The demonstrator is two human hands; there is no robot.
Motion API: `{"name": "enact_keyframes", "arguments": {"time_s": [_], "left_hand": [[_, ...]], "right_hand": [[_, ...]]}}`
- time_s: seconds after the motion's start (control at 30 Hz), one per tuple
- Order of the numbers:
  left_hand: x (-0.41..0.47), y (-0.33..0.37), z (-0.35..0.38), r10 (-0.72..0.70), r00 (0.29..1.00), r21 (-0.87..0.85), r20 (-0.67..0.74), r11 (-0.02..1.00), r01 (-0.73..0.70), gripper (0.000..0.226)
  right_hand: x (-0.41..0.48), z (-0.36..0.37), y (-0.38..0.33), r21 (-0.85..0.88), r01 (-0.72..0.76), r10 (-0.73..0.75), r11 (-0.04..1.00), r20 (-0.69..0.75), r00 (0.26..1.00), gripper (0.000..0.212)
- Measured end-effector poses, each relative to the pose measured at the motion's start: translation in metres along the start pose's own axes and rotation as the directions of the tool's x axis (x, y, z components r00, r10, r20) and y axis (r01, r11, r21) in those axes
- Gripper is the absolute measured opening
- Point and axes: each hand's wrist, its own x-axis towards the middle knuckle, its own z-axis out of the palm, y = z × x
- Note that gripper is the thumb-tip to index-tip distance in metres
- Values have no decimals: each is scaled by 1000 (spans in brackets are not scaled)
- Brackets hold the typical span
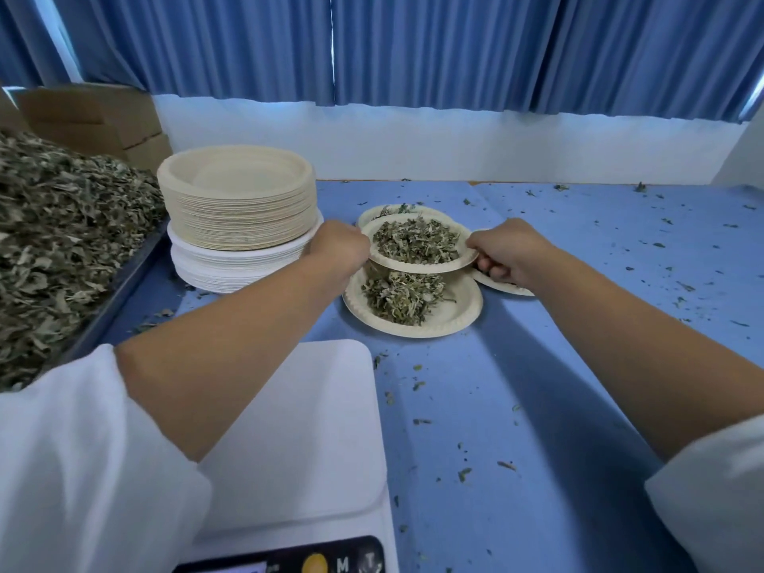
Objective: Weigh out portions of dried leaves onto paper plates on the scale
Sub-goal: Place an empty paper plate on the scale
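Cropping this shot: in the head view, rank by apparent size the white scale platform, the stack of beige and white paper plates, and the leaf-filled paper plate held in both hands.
1. white scale platform (nearest the camera, so inflated)
2. stack of beige and white paper plates
3. leaf-filled paper plate

Flat blue tabletop [558,366] is showing grey-green leaf specks [464,473] everywhere, beige round paper plates [235,208] are contrasting with white paper plates [231,270], pleated curtains [454,47] are looking blue.
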Motion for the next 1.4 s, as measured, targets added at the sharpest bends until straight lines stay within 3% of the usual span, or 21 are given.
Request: {"name": "enact_keyframes", "arguments": {"time_s": [0.1, 0.17, 0.27, 0.33, 0.47, 0.63, 0.83, 0.97, 1.13, 1.27, 1.4], "left_hand": [[0, 0, -1, 14, 1000, 9, 25, 1000, -14, 34], [-2, 3, -4, 29, 1000, 70, 10, 997, -30, 36], [-7, 6, -10, 79, 996, 167, 45, 982, -86, 32], [-11, 8, -16, 114, 991, 197, 66, 972, -125, 30], [-27, 15, -33, 260, 965, 294, 43, 920, -261, 35], [-48, 23, -64, 451, 892, 430, 40, 798, -422, 29], [-51, 14, -122, 595, 801, 470, -68, 727, -500, 25], [-45, 7, -165, 723, 690, 557, -15, 579, -595, 27], [-29, -2, -196, 560, 812, 687, 164, 526, -501, 31], [-23, 0, -201, 469, 862, 749, 193, 497, -439, 19], [-19, 7, -195, 413, 892, 776, 182, 496, -388, 19]], "right_hand": [[2, -1, 0, -45, 17, -16, 999, 11, 1000, 23], [0, -4, -2, -179, 64, -68, 982, -14, 998, 25], [-9, -8, -8, -458, 186, -257, 869, -97, 962, 35], [-20, -3, -15, -527, 248, -358, 813, -117, 926, 35], [-52, 25, -41, -522, 408, -472, 750, 11, 882, 29], [-96, 70, -79, -478, 640, -688, 601, 98, 719, 21], [-118, 110, -107, -375, 741, -768, 557, 106, 631, 14], [-119, 123, -116, -387, 777, -781, 497, 189, 595, 20], [-114, 135, -123, -438, 775, -765, 455, 253, 592, 24], [-105, 142, -128, -473, 781, -723, 408, 354, 593, 26], [-99, 145, -131, -446, 779, -699, 441, 374, 610, 26]]}}
